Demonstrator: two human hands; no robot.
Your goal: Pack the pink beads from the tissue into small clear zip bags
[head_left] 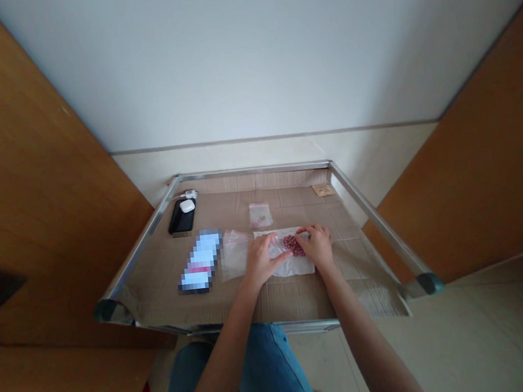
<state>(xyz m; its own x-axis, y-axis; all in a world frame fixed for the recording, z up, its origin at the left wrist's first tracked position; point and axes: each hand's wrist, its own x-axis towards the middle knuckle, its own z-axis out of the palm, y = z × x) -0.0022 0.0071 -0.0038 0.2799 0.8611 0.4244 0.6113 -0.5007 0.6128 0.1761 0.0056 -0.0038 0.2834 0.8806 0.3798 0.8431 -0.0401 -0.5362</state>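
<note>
A pile of small dark pink beads (pixel 293 246) with some yellowish ones lies on a white sheet-like bag (pixel 292 270) on the cardboard. At the left side of the pile is my left hand (pixel 261 261), its thumb and fingers apart, with clear plastic showing between them. My right hand (pixel 318 244) reaches the pile from the right, fingers curled and thumb tip against the beads. Whether a bead sits between those fingertips is too small to see. Left of my left hand lie flat clear zip bags (pixel 235 258). Beyond the sheet is a small zip bag (pixel 260 215) with a few pinkish bits inside.
The cardboard-lined tabletop (pixel 355 261) has a raised metal rail (pixel 376 218). A lit, pixelated phone (pixel 202 261) lies at left. Behind it are a black phone-like object (pixel 175 221), a white earbud case (pixel 187 205) and a white plug (pixel 191 194). A brown paper piece (pixel 322 190) lies far right.
</note>
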